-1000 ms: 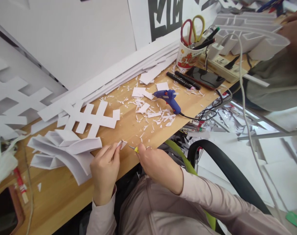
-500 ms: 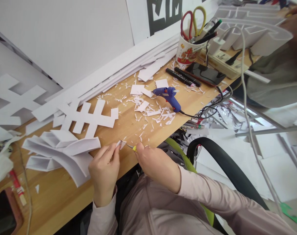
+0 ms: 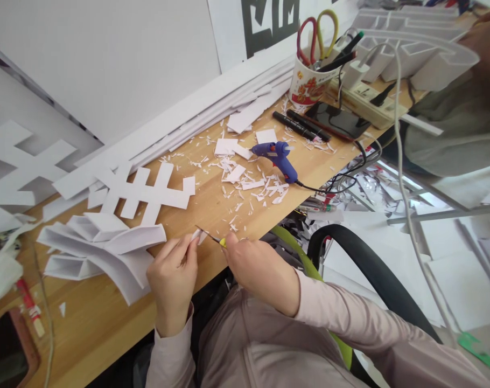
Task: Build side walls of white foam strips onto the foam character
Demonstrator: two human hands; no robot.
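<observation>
My left hand [image 3: 173, 277] is closed, pinching a small white foam-board or card piece [image 3: 202, 237] between thumb and fingertips above the desk's front edge. My right hand [image 3: 258, 269] is wrapped round a craft knife [image 3: 222, 242] with a yellow handle; most of the handle is hidden in the fist. The knife's thin dark blade points left and lies at the white piece; whether it cuts in I cannot tell. Left of my left hand stands a folded white letter-like form [image 3: 119, 250]. Behind that lies a flat white cut-out [image 3: 148, 191] with several arms.
A blue glue gun [image 3: 276, 156] lies among white scraps [image 3: 249, 183] on the wooden desk [image 3: 212, 199]. Farther right are black markers [image 3: 295, 126], a phone [image 3: 337, 119], a cup [image 3: 307, 86] with scissors, and a power strip [image 3: 368, 102]. Another person's arm [image 3: 485, 48] shows at upper right.
The knife's blade tip has shifted slightly left and up against the white piece. Both hands stay in almost the same place, still holding the same things.
</observation>
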